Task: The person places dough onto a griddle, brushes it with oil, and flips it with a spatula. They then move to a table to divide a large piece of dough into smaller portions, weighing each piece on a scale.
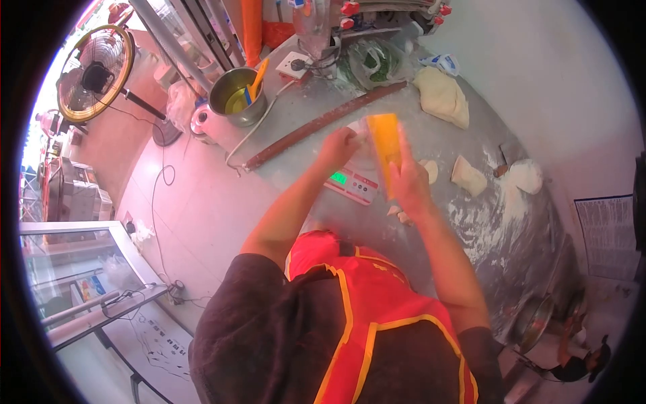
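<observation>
Red apron (380,289) fills the foreground; before it the right hand (409,180) grips a yellow scraper (384,138), set between the hands; the left hand (338,147) is curled beside it, though whether it pinches anything I cannot tell; the scale (356,188) sits just below the hands, partly covered, its green digits hard to read; right of the right hand, dough (469,176) on the floury table (468,219); beyond the left hand, a rolling pin (316,129), pot (249,120) and fan (96,75); far right, a sheet (609,236), print illegible.
</observation>
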Demonstrator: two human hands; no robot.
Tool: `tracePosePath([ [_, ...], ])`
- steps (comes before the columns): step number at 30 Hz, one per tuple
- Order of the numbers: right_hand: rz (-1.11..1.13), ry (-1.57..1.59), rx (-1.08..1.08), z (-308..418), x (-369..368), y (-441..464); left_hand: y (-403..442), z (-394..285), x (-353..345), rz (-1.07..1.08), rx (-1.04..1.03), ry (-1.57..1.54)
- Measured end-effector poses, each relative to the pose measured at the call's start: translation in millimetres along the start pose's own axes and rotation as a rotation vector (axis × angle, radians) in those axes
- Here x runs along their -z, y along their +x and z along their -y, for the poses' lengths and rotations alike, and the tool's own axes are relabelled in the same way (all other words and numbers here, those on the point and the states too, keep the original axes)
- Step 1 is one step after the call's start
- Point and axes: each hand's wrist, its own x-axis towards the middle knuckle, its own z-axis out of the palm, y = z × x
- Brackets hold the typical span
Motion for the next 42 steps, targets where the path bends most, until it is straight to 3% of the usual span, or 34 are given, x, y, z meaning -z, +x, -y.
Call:
tracePosePath([
  [3, 0.072, -0.054, 0.006, 4, -4, 2, -12, -8, 4, -0.009, 0.091, -0.001],
  [14, 0.268, -0.212, -0.011, 0, -42, 8, -23, 14, -17, -0.186, 0.056, 0.245],
  [18, 0.212, -0.192, 0.073, 3, -51, 10, -17, 15, -21, -0.190, 0.147, 0.321],
  [21, 0.228, -0.204, 0.079, -3, -50, 8, -14, 17, -19, -0.181, 0.202, 0.260],
  [24, 0.228, -0.167, 0.066, -10, -33, -14, -10, 56, -19, -0.247, 0.281, -0.009],
  [27, 0.191, -0.143, 0.007, -20, 3, -58, -32, 37, 4, -0.433, 0.050, 0.204],
  [28, 0.182, -0.129, -0.038, -19, 20, -70, -41, 29, 4, -0.309, 0.063, 0.157],
  [30, 0.317, -0.121, -0.493, -2, 57, -78, -61, 11, 0, -0.061, 0.088, 0.069],
  [32, 0.097, -0.009, -0.408, -34, 62, -101, -82, -23, -22, 0.131, 0.100, -0.079],
  [33, -0.012, 0.044, -0.365, -47, 62, -110, -88, -26, -41, 0.168, -0.023, 0.006],
  [36, -0.085, 0.008, -0.332, -61, 62, -127, -101, -24, -90, 0.265, -0.317, 0.047],
  [39, -0.125, 0.066, -0.303, -59, 64, -133, -107, -17, -117, 0.368, -0.436, 0.183],
  [42, -0.144, 0.084, -0.317, -66, 62, -141, -121, -29, -113, 0.482, -0.345, 0.308],
])
